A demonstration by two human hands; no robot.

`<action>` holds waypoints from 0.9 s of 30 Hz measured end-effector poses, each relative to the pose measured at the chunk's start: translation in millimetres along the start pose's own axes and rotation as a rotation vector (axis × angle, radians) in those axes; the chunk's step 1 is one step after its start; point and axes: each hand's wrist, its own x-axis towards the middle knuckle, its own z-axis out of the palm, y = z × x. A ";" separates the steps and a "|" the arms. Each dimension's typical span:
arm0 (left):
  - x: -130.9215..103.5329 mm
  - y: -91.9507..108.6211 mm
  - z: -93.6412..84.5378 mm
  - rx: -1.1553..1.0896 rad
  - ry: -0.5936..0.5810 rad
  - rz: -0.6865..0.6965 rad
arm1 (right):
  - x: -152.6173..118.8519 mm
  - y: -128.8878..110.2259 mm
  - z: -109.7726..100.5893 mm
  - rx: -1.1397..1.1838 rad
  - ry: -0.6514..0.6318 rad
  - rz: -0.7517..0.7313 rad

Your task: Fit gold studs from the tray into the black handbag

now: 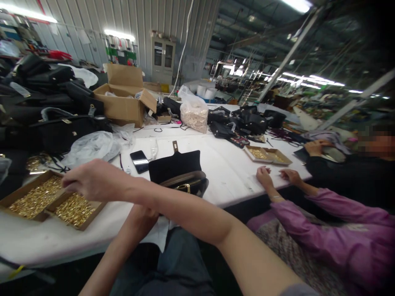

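My right hand (92,181) reaches across to the left, over two open boxes of small gold pieces (75,209) (38,197). Its fingers are pressed together at the divider between the boxes; whatever they hold is too small to make out. Below and behind my right forearm, my left hand (148,216) is at the table edge near the bag, its fingers mostly hidden. A black bag (175,166) lies in front of me with its flap raised, a gold clasp (184,188) on its front and a tab at the flap's top.
A phone (140,161) lies left of the bag. Behind are a cardboard box (119,105), a clear bag of beige pieces (194,115) and black bags (249,119). On the right, a person in pink sleeves (333,230) sits by another tray (268,155).
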 end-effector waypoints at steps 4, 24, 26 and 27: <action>-2.8 17.2 -15.0 0.038 -0.029 -0.032 | -97.6 -15.1 -68.4 0.114 0.192 0.120; -18.0 21.8 -24.5 -0.272 -0.032 -0.203 | -258.5 39.8 -44.9 0.056 0.301 0.249; -20.2 25.5 -22.6 -0.261 -0.021 -0.222 | -260.1 39.0 -46.1 0.076 0.295 0.236; -21.1 27.2 -21.6 -0.257 -0.015 -0.233 | -260.5 38.9 -46.3 0.082 0.283 0.232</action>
